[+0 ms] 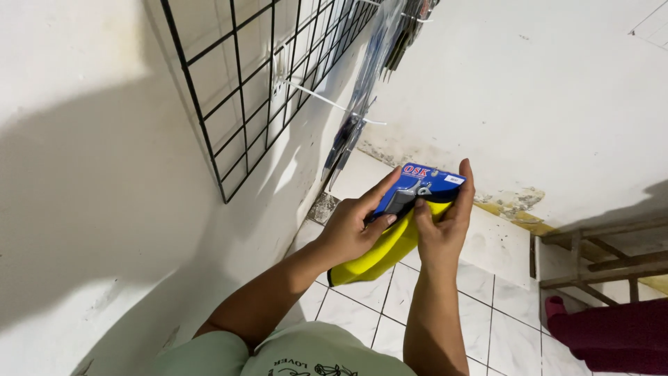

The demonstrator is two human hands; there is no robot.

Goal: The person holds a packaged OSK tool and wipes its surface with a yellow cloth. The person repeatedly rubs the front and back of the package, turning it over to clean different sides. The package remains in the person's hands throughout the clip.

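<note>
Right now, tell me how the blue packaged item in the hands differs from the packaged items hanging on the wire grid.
The blue packaged item is gripped by the left hand and right hand; the hanging packages dangle from white hooks on the black wire grid. The held one faces the camera with a yellow cloth under it; the hanging ones show edge-on, contents unclear. Both look like carded retail packs.
</note>
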